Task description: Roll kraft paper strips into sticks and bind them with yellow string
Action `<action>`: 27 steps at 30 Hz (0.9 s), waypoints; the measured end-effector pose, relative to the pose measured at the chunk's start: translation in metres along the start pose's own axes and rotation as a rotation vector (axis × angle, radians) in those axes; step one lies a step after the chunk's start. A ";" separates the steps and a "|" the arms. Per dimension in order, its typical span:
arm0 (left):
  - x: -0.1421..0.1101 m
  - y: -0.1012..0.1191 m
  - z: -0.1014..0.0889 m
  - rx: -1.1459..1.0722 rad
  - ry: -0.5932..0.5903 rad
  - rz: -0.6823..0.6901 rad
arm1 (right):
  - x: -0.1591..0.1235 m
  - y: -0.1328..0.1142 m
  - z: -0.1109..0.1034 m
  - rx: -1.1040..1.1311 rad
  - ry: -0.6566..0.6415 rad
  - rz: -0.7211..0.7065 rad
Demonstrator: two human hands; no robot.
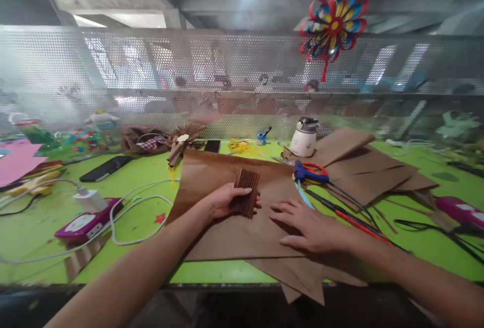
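Note:
My left hand [223,201] grips a small pleated piece of brown paper [246,192], holding it just above a large sheet of brown paper [227,232] spread on the green table [151,167]. My right hand [312,227] lies flat on that sheet, fingers stretched out, a little to the right of the pleated piece. Both forearms reach in from the bottom edge.
Scissors with blue and red handles [310,172] and thin sticks [351,217] lie right of the sheet, with more brown paper [363,167] behind. A white jar [304,137], two phones [106,168], a white charger with cable [89,199] and a colourful pinwheel [335,20] on the mesh wall.

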State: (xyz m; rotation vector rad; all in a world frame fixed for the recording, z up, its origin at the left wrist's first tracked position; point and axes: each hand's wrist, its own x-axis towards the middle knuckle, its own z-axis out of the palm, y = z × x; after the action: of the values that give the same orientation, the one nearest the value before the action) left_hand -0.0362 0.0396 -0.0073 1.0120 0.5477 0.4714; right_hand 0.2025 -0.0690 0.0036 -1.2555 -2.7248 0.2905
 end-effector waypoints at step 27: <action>-0.004 -0.014 -0.002 -0.033 0.118 0.060 | 0.157 0.011 -0.001 0.617 0.518 0.161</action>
State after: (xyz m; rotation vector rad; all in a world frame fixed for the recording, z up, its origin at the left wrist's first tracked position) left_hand -0.0386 0.0321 -0.0193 0.9751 0.6142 0.5951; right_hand 0.1088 0.0579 0.0076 -1.1543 -1.8941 0.6539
